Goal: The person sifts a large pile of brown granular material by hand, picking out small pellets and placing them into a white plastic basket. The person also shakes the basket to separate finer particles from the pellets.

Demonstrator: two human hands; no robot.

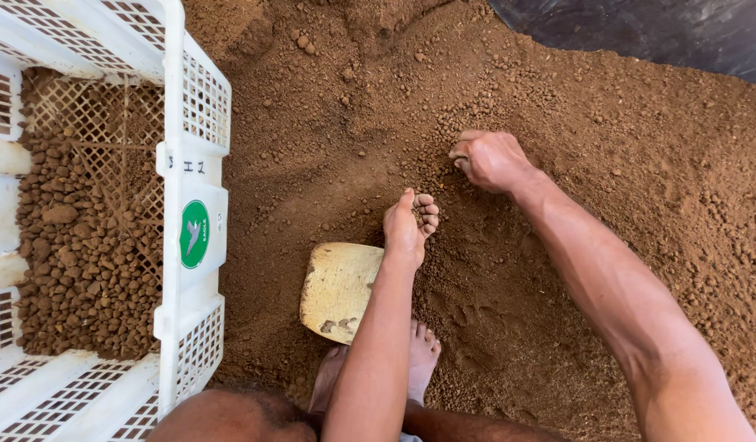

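I look down on a wide heap of brown soil [607, 164] with small clods in it. My left hand [408, 227] is cupped, palm up, just above the soil, with a few small clods in its palm. My right hand [490, 160] is closed in a fist on the soil a little farther away, to the right; what it holds is hidden. A worn, pale yellow scoop [338, 290] lies on the soil right beside my left wrist. My bare foot [421, 354] rests on the soil below it.
A white plastic lattice crate [194, 164] stands at the left, its floor partly covered with brown clods [83, 245]. A dark plastic sheet [656, 33] shows at the top right beyond the soil. My knee [222, 417] is at the bottom edge.
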